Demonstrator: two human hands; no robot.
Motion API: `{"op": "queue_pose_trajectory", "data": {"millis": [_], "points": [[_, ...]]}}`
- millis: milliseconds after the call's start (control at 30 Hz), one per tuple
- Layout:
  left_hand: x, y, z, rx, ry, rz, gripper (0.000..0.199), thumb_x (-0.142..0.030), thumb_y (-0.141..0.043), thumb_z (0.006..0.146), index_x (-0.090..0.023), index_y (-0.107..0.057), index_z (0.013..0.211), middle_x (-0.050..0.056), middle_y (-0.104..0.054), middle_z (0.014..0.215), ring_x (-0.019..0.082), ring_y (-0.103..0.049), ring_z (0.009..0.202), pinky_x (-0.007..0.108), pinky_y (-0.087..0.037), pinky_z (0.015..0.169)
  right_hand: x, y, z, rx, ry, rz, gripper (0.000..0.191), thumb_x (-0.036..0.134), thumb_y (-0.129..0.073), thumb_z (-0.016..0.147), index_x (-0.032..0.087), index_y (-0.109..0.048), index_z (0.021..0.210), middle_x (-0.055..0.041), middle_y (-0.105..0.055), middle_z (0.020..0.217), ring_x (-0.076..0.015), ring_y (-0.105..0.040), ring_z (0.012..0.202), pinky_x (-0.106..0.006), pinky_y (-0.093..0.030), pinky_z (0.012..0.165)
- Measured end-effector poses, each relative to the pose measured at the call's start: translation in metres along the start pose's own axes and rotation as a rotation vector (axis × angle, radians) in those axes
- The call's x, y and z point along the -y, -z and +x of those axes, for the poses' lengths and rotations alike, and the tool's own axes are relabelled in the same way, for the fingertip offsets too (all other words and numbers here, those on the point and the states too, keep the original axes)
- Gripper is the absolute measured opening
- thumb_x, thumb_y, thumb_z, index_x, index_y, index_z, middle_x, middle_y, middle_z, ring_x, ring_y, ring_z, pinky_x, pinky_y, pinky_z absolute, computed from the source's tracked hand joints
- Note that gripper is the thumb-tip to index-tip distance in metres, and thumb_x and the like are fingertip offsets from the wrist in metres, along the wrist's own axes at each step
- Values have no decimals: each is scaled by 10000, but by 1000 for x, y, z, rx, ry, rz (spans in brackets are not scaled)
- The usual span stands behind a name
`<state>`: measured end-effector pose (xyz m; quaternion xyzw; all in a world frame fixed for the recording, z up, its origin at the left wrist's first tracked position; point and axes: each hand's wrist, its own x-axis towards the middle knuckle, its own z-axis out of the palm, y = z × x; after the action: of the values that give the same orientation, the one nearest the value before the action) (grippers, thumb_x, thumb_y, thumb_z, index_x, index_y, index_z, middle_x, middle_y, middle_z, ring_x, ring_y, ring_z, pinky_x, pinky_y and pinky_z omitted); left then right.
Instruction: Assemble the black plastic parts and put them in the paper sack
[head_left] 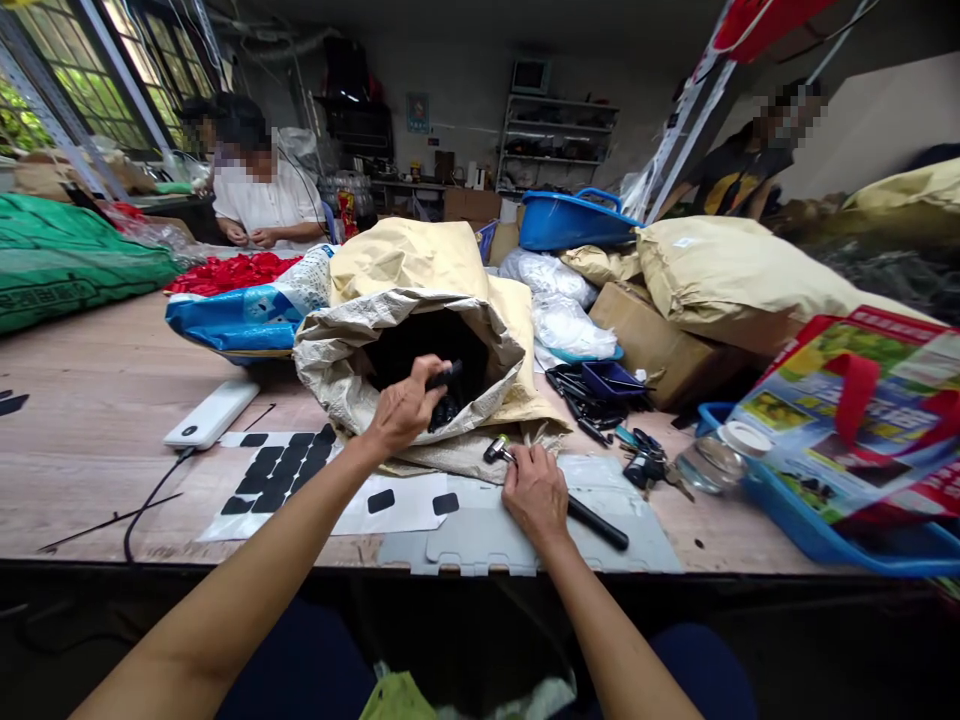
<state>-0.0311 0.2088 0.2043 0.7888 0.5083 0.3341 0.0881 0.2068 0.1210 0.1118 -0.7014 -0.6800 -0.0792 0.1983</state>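
My left hand (405, 408) is at the mouth of a large paper sack (337, 345), its fingers closed on a small black part (444, 376). More dark pieces show inside the sack below it. On the grey mat (465, 535), my right hand (535, 490) rests over a small hammer (598, 522), fingers bent round its shaft. The hammer's metal head lies to the left of that hand, and the black handle sticks out to the right. Left of the mat is a white sheet (341, 522) with black rounded stickers (277, 475).
A white power bank (212, 413) with a cable lies left. Black parts (585, 405), keys (679, 480), a clear jar (712, 462) and a blue basket (810, 525) stand right. Behind are filled sacks (735, 275), a blue tub (574, 222) and two people.
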Motion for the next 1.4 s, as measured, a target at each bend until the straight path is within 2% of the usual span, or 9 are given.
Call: {"op": "queue_pose_trajectory", "data": {"millis": [133,300,433,533,733,867,1000,1133,1400], "points": [[-5,-20,-70,203,-143,-96,279,-267,-591,962,-304,-637,1235,9,-688,1203,193,-671,1062,280,-506,898,1,1,0,-14,-22,-11,220,272,-554,928,225,-664,1112,-81,-605,1045,-242,-507,998,-333,-343,806],[8,-42,-114,271,-54,-122,234,-256,-676,897,-263,-726,1126,28,-613,980,193,-616,941,288,-485,822,3,4,-2,-52,-109,-51,206,335,-587,912,207,-675,1047,-89,-624,1028,-255,-512,1002,-340,-329,810],[17,-45,-118,232,40,-258,315,-284,-754,832,-221,-712,1137,23,-603,952,174,-585,841,287,-461,763,4,7,-5,-48,-173,-30,231,361,-590,914,201,-679,1053,-95,-637,1040,-250,-526,995,-338,-331,817],[18,-45,-117,207,100,-310,262,-286,-797,773,-205,-723,1011,16,-601,939,161,-570,790,276,-436,716,0,13,-8,-12,-231,-6,204,350,-593,915,215,-681,1039,-83,-639,1047,-242,-537,994,-338,-336,832],[18,-44,-117,216,103,-348,161,-245,-753,791,-208,-720,944,15,-621,900,182,-581,839,282,-431,735,-10,38,-13,180,-204,41,159,325,-523,967,200,-623,978,-88,-637,1050,-222,-565,968,-309,-346,768],[20,-44,-116,228,92,-346,183,-234,-774,764,-220,-726,940,16,-650,902,199,-589,876,292,-438,769,2,59,-35,246,-299,345,235,407,-419,1014,227,-570,1012,-19,-637,835,-174,-556,728,-282,-352,666],[20,-45,-116,225,99,-355,192,-242,-791,752,-226,-737,936,13,-663,906,206,-593,908,298,-440,799,30,67,-67,281,-189,696,333,485,-422,1006,219,-614,1060,19,-591,727,-151,-543,656,-252,-413,638],[20,-45,-116,236,92,-330,204,-245,-792,741,-233,-741,938,11,-674,916,205,-589,901,307,-438,812,54,61,-86,276,-150,782,421,434,-450,993,196,-613,1300,-17,-677,839,-152,-616,730,-242,-483,700],[21,-44,-117,227,70,-346,206,-223,-785,715,-235,-760,919,8,-676,890,198,-583,860,297,-446,790,64,50,-90,222,-108,761,423,350,-448,989,195,-646,1329,-89,-745,1116,-196,-700,955,-306,-559,879]]}}
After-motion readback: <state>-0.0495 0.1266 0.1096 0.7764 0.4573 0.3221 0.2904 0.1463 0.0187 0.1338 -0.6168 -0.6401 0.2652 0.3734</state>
